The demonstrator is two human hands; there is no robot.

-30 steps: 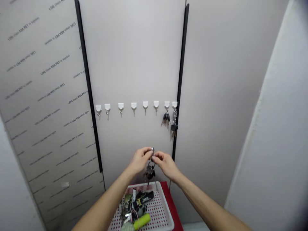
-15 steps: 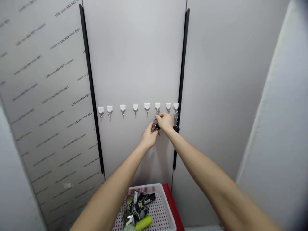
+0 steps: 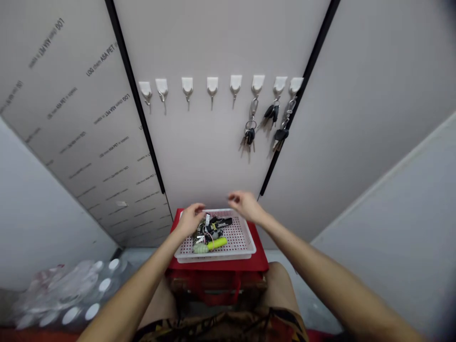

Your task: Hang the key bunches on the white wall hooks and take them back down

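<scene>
left hand (image 3: 191, 220) has bent, parted fingers above the back left corner of the white basket (image 3: 251, 240). right hand (image 3: 246, 206) is near the back right corner, fingers curled and blurry, so you can't tell if they pinch anything. a heap of keyrings (image 3: 205, 232) lies in the basket toward its left edge, with a black strap (image 3: 224, 223) beside it and a yellow-green tube (image 3: 217, 244) near the front edge. higher up, three bunches of keys (image 3: 251, 136) hang from the three rightmost hooks (image 3: 258, 85).

Pale grey panels (image 3: 213, 42) with long black strips (image 3: 137, 95) adjoin whitish side walls (image 3: 399, 204).
</scene>
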